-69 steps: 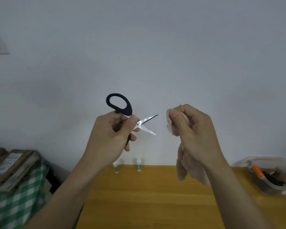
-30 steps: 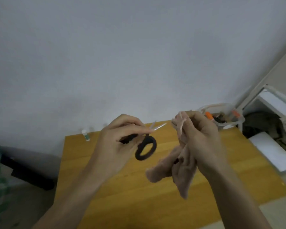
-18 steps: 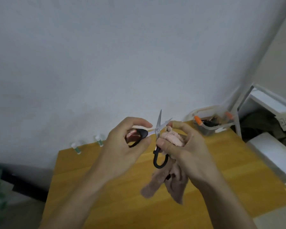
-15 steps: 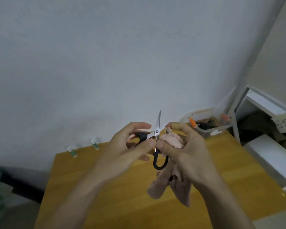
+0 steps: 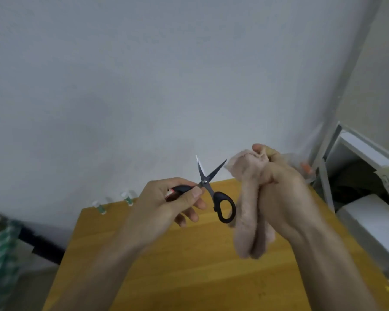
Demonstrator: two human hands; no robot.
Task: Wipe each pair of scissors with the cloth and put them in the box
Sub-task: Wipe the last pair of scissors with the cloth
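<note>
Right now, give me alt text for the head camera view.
A left hand holds open black-handled scissors by one handle beside a pinkish cloth gripped in the right hand, above a wooden table.

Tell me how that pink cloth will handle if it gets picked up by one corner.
The cloth is probably floppy: below the right hand gripping it, it hangs in limp folds. It looks light, since it bunches easily in the fist. It is unlikely to slip, as its surface seems soft and slightly fuzzy.
</note>
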